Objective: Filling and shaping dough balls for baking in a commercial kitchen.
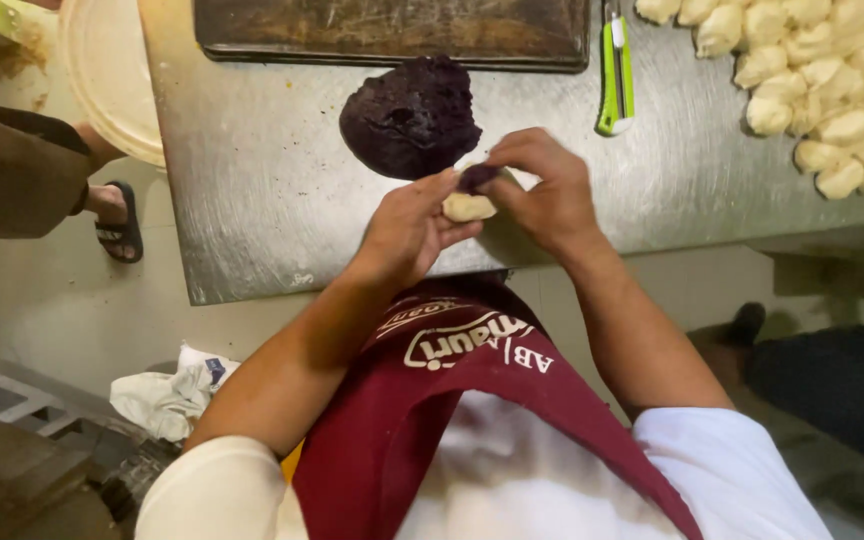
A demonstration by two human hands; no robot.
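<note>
Over the steel table (pixel 282 200), the left hand (pixel 407 228) cups a pale dough piece (pixel 467 208) while the right hand (pixel 542 190) pinches dark filling (pixel 475 177) into it, so filling seems underway, and sealing likely needs careful folding.

A green utility knife (pixel 614 75) lies on the steel table (pixel 252 200), just beside a dark wooden board (pixel 392 30) at the far edge. A heap of pale dough balls (pixel 822 80) fills the table's far right corner. A cream round tray (pixel 107 70) overlaps the left edge. Below, a sandalled foot (pixel 117 220) (someone else's) stands near crumpled white cloth (pixel 172 395).
</note>
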